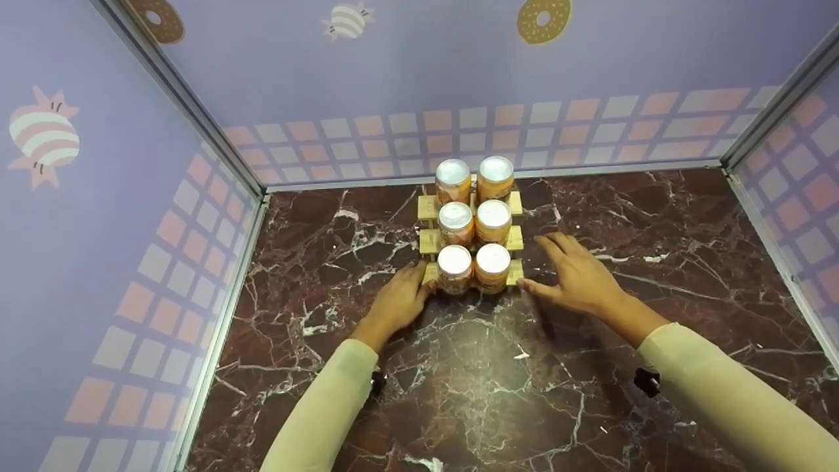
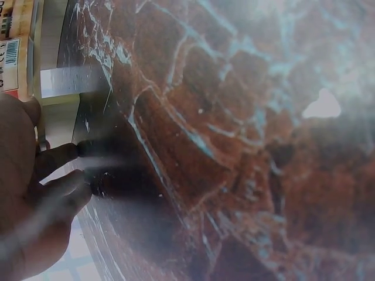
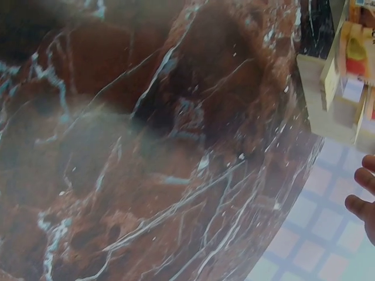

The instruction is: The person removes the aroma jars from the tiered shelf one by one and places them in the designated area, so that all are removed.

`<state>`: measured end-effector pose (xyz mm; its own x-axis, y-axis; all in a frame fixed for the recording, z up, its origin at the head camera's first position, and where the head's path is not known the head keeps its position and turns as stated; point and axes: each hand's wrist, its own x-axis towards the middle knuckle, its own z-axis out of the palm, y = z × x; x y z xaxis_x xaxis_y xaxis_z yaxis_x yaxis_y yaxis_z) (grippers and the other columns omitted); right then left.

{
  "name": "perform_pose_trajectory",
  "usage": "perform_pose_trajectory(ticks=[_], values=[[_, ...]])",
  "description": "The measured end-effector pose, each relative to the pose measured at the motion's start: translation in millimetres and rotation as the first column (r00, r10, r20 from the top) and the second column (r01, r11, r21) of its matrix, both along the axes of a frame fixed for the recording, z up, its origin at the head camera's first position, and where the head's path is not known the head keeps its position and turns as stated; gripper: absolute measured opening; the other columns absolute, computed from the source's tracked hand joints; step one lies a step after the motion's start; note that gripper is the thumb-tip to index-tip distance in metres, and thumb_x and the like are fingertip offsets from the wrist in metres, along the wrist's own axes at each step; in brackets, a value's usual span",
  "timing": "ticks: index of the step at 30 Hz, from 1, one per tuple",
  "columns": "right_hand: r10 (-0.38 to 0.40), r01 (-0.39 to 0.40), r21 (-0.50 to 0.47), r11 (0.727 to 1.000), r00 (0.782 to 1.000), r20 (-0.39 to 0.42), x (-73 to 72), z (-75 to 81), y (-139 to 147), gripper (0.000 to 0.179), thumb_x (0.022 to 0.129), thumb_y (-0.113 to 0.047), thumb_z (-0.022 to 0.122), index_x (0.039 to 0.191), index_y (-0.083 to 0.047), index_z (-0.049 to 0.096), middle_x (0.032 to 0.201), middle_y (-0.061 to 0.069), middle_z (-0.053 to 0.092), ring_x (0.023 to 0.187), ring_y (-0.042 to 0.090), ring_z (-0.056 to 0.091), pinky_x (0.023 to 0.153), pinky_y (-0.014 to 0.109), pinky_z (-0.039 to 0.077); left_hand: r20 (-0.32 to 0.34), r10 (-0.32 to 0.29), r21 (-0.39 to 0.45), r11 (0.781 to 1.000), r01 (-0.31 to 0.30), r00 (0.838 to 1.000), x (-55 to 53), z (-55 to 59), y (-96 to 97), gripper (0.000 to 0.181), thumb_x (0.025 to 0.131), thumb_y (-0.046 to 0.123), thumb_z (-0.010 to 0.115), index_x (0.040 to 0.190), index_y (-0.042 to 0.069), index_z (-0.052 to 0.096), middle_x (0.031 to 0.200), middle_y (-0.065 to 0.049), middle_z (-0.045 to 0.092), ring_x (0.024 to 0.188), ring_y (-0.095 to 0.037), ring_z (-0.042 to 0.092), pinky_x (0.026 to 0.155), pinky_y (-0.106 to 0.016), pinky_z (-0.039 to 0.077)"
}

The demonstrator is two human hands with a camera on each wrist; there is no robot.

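A light wooden stepped rack (image 1: 429, 242) stands on the marble-patterned table, with three steps rising toward the back wall. Each step carries a pair of orange-yellow cans with silvery lids, such as the front left can (image 1: 454, 269) and the front right can (image 1: 492, 267). My left hand (image 1: 400, 298) holds the rack's front left end, thumb at the front and fingers beside it. In the left wrist view its fingertips (image 2: 73, 153) reach down by the table. My right hand (image 1: 580, 275) is spread at the rack's right side, its thumb tip right at the front step's end.
Purple walls with pink and white squares enclose the table (image 1: 485, 393) at the back and both sides. The back wall (image 1: 393, 78) rises just behind the rack. Bare marble surface lies in front of the cans and to either side.
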<state>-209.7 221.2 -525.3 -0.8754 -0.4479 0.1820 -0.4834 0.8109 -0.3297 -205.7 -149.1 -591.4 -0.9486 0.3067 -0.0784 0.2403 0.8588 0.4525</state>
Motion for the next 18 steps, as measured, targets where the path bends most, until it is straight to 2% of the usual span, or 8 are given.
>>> perform_pose_trajectory(ticks=[1, 3, 5, 6, 8, 10, 12, 18], values=[[0.006, -0.006, 0.000, 1.000, 1.000, 0.007, -0.1, 0.4, -2, 0.095, 0.096, -0.062, 0.078, 0.160, 0.003, 0.050, 0.153, 0.028, 0.057, 0.143, 0.051, 0.056, 0.122, 0.067, 0.047, -0.010, -0.002, 0.003, 1.000, 0.002, 1.000, -2.3, -6.7, -1.5, 0.067, 0.119, 0.045, 0.042, 0.174, 0.006, 0.034, 0.173, -0.022, 0.046, 0.163, -0.043, 0.042, 0.135, -0.057, 0.035], [0.019, -0.019, 0.000, 1.000, 1.000, 0.014, -0.4, 0.9, -7, 0.095, 0.096, -0.062, 0.079, 0.160, 0.003, 0.050, 0.152, 0.028, 0.057, 0.143, 0.050, 0.057, 0.123, 0.065, 0.047, 0.007, 0.000, 0.030, 1.000, -0.001, 1.000, -3.8, -8.8, -2.9, 0.070, 0.119, 0.049, 0.041, 0.174, 0.006, 0.034, 0.174, -0.022, 0.045, 0.164, -0.043, 0.040, 0.135, -0.058, 0.034], [0.031, -0.031, -0.002, 1.000, 0.999, 0.015, -0.9, 1.3, -11, 0.095, 0.095, -0.061, 0.081, 0.158, 0.004, 0.052, 0.151, 0.028, 0.058, 0.142, 0.049, 0.058, 0.122, 0.065, 0.048, -0.018, 0.000, 0.036, 0.999, 0.001, 1.000, -9.6, -23.6, -5.7, 0.072, 0.119, 0.054, 0.039, 0.174, 0.008, 0.035, 0.173, -0.022, 0.047, 0.163, -0.042, 0.042, 0.134, -0.058, 0.036], [0.034, -0.034, -0.003, 0.999, 0.999, 0.017, -1.1, 1.4, -13, 0.095, 0.095, -0.061, 0.081, 0.158, 0.004, 0.052, 0.151, 0.028, 0.059, 0.141, 0.049, 0.058, 0.122, 0.065, 0.049, -0.017, 0.000, 0.044, 0.999, 0.001, 1.000, -10.2, -23.9, -5.9, 0.072, 0.118, 0.054, 0.039, 0.173, 0.007, 0.036, 0.172, -0.022, 0.047, 0.163, -0.042, 0.042, 0.134, -0.058, 0.036], [0.039, -0.039, -0.001, 0.999, 0.999, 0.016, -1.3, 1.7, -17, 0.095, 0.094, -0.062, 0.081, 0.157, 0.005, 0.054, 0.150, 0.028, 0.059, 0.140, 0.048, 0.060, 0.121, 0.064, 0.050, 0.006, 0.005, 0.040, 0.999, -0.005, 1.000, -9.2, -16.4, -3.9, 0.071, 0.119, 0.051, 0.042, 0.172, 0.006, 0.037, 0.173, -0.021, 0.047, 0.164, -0.042, 0.041, 0.134, -0.059, 0.036], [0.040, -0.040, -0.003, 0.999, 0.999, 0.018, -1.3, 2.1, -21, 0.095, 0.094, -0.064, 0.080, 0.155, 0.004, 0.055, 0.149, 0.027, 0.060, 0.139, 0.048, 0.060, 0.119, 0.064, 0.052, -0.002, 0.009, 0.014, 1.000, -0.009, 1.000, -8.1, -13.4, -2.2, 0.069, 0.119, 0.049, 0.042, 0.172, 0.006, 0.037, 0.173, -0.021, 0.047, 0.164, -0.042, 0.041, 0.134, -0.058, 0.036], [0.047, -0.047, -0.001, 0.999, 0.999, 0.008, -1.1, 2.1, -25, 0.093, 0.094, -0.066, 0.079, 0.153, 0.003, 0.057, 0.146, 0.026, 0.061, 0.136, 0.046, 0.062, 0.116, 0.062, 0.054, 0.025, 0.015, 0.007, 1.000, -0.015, 1.000, -2.6, 2.1, 1.1, 0.067, 0.119, 0.044, 0.045, 0.173, 0.004, 0.036, 0.175, -0.021, 0.044, 0.165, -0.042, 0.039, 0.136, -0.057, 0.034], [0.060, -0.060, -0.012, 0.998, 0.998, -0.011, 0.1, -1.1, -35, 0.085, 0.094, -0.066, 0.079, 0.146, -0.002, 0.060, 0.136, 0.022, 0.062, 0.126, 0.041, 0.063, 0.104, 0.060, 0.061, 0.000, 0.015, -0.014, 1.000, -0.015, 1.000, -0.3, 1.4, 2.4, 0.067, 0.119, 0.043, 0.044, 0.172, 0.004, 0.036, 0.174, -0.021, 0.045, 0.164, -0.041, 0.041, 0.135, -0.056, 0.035]])
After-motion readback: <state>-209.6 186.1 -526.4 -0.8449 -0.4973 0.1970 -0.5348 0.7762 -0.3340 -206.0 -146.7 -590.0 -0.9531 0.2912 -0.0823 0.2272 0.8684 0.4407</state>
